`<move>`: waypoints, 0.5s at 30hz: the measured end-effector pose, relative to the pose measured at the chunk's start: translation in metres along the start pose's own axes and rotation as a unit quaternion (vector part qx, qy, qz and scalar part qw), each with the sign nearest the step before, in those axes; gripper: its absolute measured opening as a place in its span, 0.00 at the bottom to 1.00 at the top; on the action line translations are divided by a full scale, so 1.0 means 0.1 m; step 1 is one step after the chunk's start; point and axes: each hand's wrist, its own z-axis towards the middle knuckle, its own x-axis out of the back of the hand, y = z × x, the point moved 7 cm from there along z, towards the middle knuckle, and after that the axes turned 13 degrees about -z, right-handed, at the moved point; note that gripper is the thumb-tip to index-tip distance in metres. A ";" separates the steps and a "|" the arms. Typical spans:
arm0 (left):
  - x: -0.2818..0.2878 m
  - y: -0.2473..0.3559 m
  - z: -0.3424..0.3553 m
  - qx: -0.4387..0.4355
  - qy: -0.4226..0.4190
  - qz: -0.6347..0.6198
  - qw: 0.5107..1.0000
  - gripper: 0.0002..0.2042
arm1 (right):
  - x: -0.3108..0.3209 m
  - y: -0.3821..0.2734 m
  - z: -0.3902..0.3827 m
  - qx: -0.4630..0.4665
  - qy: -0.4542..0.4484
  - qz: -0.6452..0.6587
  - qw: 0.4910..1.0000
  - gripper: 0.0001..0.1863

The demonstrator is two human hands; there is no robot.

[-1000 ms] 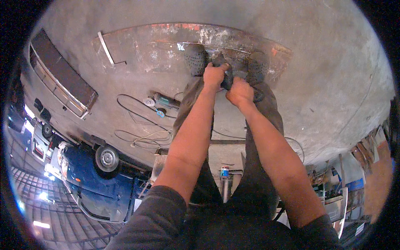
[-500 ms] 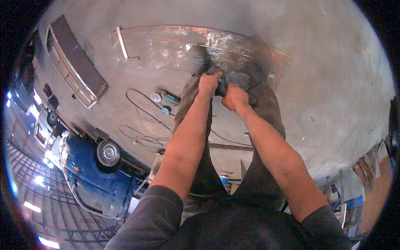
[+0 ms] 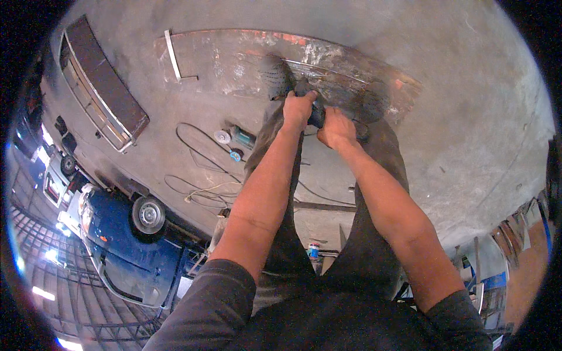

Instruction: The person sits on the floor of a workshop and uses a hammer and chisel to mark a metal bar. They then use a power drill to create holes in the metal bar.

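My left hand [image 3: 299, 109] and my right hand [image 3: 338, 127] are close together between my knees, arms stretched out ahead. Both have their fingers curled round a dark, soft-edged object [image 3: 316, 115]; its kind is hard to make out. My left hand grips its upper part, and my right hand is at its lower right side. Beyond them my left shoe [image 3: 276, 76] rests on a long, rusty sheet [image 3: 222, 64] with worn red and white patches. The area round my right foot is dark and partly hidden by my leg.
Left of my leg, an angle grinder [image 3: 241, 137] lies on the concrete floor near a looped cable [image 3: 193, 157]. An angled metal bar [image 3: 173, 55] crosses the sheet's left end. A framed panel [image 3: 105, 82] lies farther left. A blue vehicle [image 3: 132, 240] stands lower left.
A grey flap of the dark object beside my right hand has dropped out of sight. My hands have shifted slightly, and more of my left shoe shows.
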 end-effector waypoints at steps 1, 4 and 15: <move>0.03 -0.03 0.04 0.014 -0.001 -0.015 1.000 0.34 | -0.02 -0.03 0.02 -0.010 -0.010 0.002 1.000 0.30; 0.08 0.08 -0.05 0.013 -0.006 0.035 0.999 0.35 | -0.10 -0.10 0.03 -0.036 -0.031 0.005 0.999 0.28; 0.10 0.20 -0.01 -0.014 0.015 0.106 0.994 0.33 | -0.23 -0.17 0.16 -0.058 0.016 -0.004 0.998 0.26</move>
